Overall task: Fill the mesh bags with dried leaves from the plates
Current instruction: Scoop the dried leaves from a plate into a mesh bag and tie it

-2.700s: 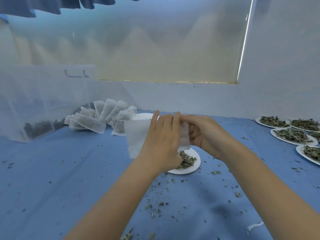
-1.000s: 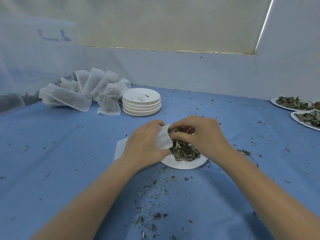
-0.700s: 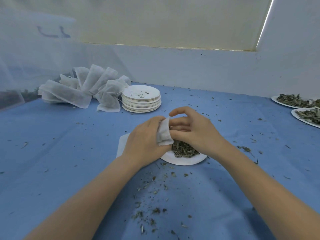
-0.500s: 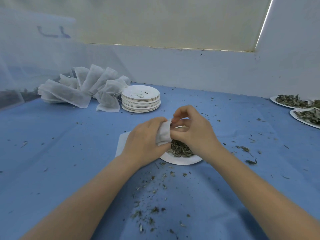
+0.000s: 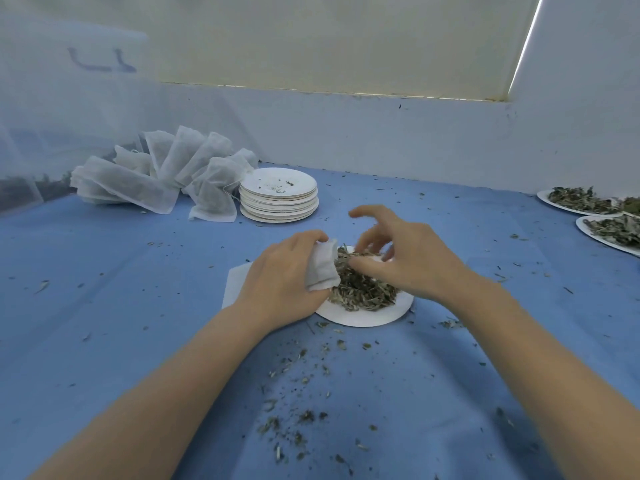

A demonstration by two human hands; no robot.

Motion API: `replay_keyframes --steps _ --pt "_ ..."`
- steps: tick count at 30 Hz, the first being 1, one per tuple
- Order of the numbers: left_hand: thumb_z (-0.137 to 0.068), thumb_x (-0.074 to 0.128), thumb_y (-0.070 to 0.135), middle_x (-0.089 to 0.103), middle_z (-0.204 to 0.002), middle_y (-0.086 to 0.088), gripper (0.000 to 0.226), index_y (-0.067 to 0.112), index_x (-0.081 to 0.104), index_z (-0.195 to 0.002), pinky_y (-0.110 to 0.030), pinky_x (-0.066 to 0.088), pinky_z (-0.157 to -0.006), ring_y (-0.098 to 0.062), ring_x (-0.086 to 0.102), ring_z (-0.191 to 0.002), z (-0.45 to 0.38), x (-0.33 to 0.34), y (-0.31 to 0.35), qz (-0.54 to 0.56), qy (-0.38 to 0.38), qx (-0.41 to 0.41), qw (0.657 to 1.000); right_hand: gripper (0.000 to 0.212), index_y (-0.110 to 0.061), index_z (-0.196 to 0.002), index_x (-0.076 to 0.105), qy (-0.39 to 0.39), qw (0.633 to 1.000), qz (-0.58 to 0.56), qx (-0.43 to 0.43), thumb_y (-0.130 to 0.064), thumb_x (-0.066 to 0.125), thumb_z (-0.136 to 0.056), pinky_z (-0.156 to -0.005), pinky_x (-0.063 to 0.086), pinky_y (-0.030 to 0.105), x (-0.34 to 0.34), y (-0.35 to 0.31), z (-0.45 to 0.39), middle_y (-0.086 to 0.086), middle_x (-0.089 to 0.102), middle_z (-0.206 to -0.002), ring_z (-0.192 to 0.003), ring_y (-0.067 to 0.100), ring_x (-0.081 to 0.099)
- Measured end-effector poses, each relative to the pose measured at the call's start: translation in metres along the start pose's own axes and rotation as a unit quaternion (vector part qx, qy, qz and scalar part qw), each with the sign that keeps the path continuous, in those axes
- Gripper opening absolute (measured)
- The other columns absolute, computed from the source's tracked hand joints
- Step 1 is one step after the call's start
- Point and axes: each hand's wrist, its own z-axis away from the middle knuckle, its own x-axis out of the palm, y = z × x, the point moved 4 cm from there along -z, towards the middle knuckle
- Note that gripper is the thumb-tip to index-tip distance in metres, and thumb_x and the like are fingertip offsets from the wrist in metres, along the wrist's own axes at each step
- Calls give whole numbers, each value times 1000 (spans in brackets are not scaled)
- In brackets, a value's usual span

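Observation:
A white paper plate (image 5: pixel 360 315) in the middle of the blue table carries a heap of dried leaves (image 5: pixel 363 289). My left hand (image 5: pixel 284 282) grips the mouth of a white mesh bag (image 5: pixel 322 268) at the plate's left rim; the rest of the bag lies flat under that hand. My right hand (image 5: pixel 405 258) hovers over the heap with fingers spread and bent, fingertips touching the leaves near the bag's mouth.
A stack of used paper plates (image 5: pixel 278 195) stands behind, with a pile of filled mesh bags (image 5: pixel 156 178) to its left. Two plates of leaves (image 5: pixel 581 202) sit at the right edge. Leaf crumbs (image 5: pixel 301 393) litter the cloth in front.
The bag has come down from mid-air to the plate's rim. My right hand, bunched at the bag's mouth half a second ago, now has its fingers spread over the leaves.

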Motion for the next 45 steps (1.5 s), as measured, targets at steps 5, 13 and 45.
replay_keyframes --steps 5,13,45 --pt "-72 72 23 59 -116 -2 57 16 50 -125 -28 36 -77 -28 56 -98 -1 1 -2 -16 0 9 1000 61 -38 -129 48 -123 970 200 61 -59 63 -74 -77 37 27 9 14 0 -7 52 -115 -94 11 45" --pt "-71 70 28 59 -110 0 57 19 50 -123 -24 30 -72 -25 55 -95 0 2 -4 -16 -12 2 1000 24 -23 -109 65 -96 977 188 35 -34 62 -88 -79 48 29 26 14 -3 -3 61 -100 -87 12 51" --pt "-72 73 30 61 -109 5 52 18 54 -119 -12 27 -67 -13 55 -94 -1 1 4 83 -14 -22 996 31 -26 -58 51 30 996 -77 11 -6 62 -80 -54 35 11 24 -18 2 -12 50 -49 -51 2 46"
